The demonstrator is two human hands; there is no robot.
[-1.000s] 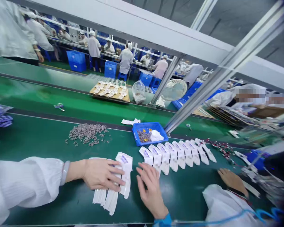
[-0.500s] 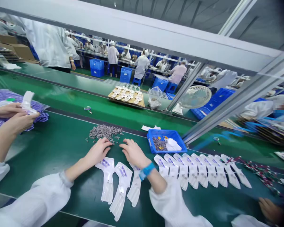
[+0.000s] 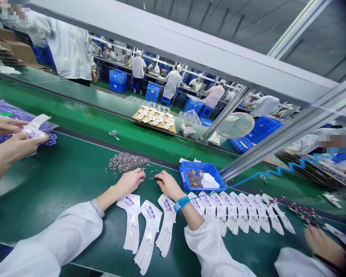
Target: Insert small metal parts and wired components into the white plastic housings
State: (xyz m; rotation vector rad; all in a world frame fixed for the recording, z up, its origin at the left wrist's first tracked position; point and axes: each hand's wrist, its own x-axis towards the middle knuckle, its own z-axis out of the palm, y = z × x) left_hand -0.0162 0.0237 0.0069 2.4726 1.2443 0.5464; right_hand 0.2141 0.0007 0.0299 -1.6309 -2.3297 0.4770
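Note:
Small metal pieces lie in a pile [image 3: 126, 162] on the green table, with loose ones scattered to its right. My left hand [image 3: 131, 181] rests at the pile's lower right edge, fingers pressed together; whatever is at the fingertips is too small to make out. Among the scattered pieces, my right hand [image 3: 167, 184], with a blue wristband, has thumb and fingertips drawn together, their contents unclear. Three white curved shells [image 3: 148, 231] with purple parts lie below and between my hands. A row of similar shells [image 3: 242, 211] extends to the right.
A blue tray [image 3: 202, 177] of small pieces and a white bag stands right of my right hand. At the left, another person's hands [image 3: 20, 142] hold a white shell beside purple parts. A person's hand [image 3: 324, 244] is at the lower right, near red wires. A metal post rises behind the tray.
Both my hands have shifted slightly right, and their fingers have closed more. The third shell shows more fully. The person's hand at the lower right has moved up and left.

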